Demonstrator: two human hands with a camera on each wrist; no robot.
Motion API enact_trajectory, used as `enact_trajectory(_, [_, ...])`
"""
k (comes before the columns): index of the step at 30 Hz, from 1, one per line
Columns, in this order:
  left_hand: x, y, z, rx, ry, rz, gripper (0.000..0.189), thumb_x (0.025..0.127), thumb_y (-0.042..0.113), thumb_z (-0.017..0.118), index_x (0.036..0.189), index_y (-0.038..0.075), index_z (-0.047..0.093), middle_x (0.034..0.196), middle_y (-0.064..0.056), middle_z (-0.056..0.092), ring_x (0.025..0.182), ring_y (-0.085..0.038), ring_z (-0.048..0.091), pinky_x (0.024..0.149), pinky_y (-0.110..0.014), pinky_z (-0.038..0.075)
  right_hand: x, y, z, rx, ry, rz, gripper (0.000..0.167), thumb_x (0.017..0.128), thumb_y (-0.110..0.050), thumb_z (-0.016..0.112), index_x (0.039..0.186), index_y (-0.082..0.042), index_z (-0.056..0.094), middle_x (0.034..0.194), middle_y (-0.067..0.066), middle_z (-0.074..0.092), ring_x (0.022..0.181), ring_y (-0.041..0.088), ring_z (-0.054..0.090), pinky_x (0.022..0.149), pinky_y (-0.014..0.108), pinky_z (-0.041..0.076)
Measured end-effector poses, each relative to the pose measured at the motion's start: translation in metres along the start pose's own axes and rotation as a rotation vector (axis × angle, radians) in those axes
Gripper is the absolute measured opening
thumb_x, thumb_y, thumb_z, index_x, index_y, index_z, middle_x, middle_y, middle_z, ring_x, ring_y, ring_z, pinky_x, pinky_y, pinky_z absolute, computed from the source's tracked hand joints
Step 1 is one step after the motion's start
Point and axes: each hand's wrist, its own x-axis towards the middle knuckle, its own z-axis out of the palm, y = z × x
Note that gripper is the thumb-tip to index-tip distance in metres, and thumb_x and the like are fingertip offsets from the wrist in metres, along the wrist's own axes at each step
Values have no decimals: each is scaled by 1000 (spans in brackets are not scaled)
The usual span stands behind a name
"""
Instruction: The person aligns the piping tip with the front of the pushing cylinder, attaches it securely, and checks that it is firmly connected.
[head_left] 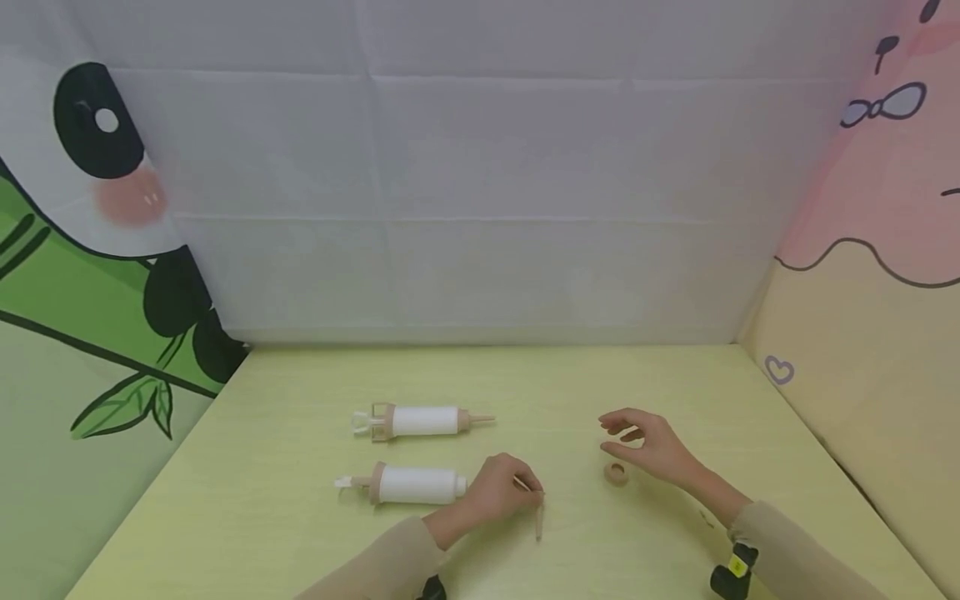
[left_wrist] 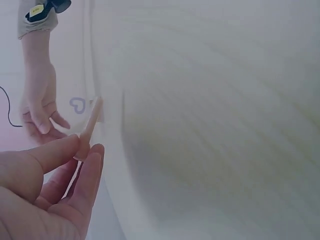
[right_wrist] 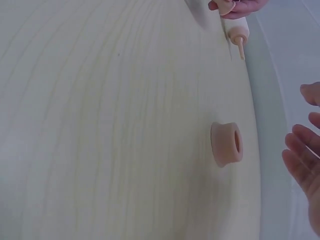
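Note:
My left hand [head_left: 504,490] pinches a thin, tapered beige nozzle [left_wrist: 91,125] between thumb and fingertips, its narrow end pointing away from the fingers. Just behind that hand lies a white barrel [head_left: 416,485] with a beige end collar and a rod at its left; the hand partly covers its right end. To the right, a short beige ring cap [right_wrist: 226,145] rests on the table, its hole showing in the right wrist view. My right hand [head_left: 648,446] hovers beside and above this cap, fingers apart and loosely bent, holding nothing.
Farther back lies a similar white barrel [head_left: 424,421] with a nozzle fitted at its right end and a clear handle at its left. The yellow wood-grain table [head_left: 570,375] meets a white cloth backdrop [head_left: 495,167], with printed cartoon panels on both sides.

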Motion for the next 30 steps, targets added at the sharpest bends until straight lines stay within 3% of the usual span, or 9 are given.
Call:
enact_trajectory(6, [3, 1, -5, 16, 0, 8, 6, 76, 6, 70, 73, 1, 70, 73, -2, 67, 64, -6, 62, 58, -15, 48, -10, 11, -2, 24, -66, 78, 31, 80, -6, 68, 109, 2, 59, 102, 17, 61, 89, 36, 57, 73, 42, 50])
enact_trajectory(8, [4, -1, -7, 35, 7, 17, 6, 76, 7, 70, 73, 2, 71, 72, -2, 67, 64, -6, 62, 58, -15, 47, -14, 25, 0, 46, -99, 97, 34, 81, -11, 68, 111, 2, 58, 104, 18, 60, 92, 36, 56, 74, 39, 50])
enact_trajectory(13, [5, -2, -9, 47, 20, 28, 6, 76, 8, 71, 73, 3, 70, 71, -1, 67, 63, -6, 62, 58, -16, 47, -22, 57, 9, 60, -140, 136, 39, 81, -24, 69, 112, -1, 59, 107, 14, 59, 93, 29, 56, 73, 28, 49])
enact_trajectory(18, [4, 1, -11, 31, 27, 18, 5, 76, 7, 71, 73, 3, 70, 71, -2, 66, 61, -5, 60, 55, -17, 47, -25, 60, 13, 50, -158, 173, 37, 80, -25, 70, 108, -3, 61, 105, 10, 60, 90, 21, 55, 71, 26, 49])
enact_trajectory(30, [4, -2, -14, -15, 36, 14, 9, 76, 7, 71, 83, 0, 68, 78, -5, 67, 67, -11, 62, 58, -18, 48, -25, 67, 23, 19, -203, 103, 31, 76, -12, 72, 104, -2, 62, 97, 4, 61, 84, 15, 55, 66, 24, 49])
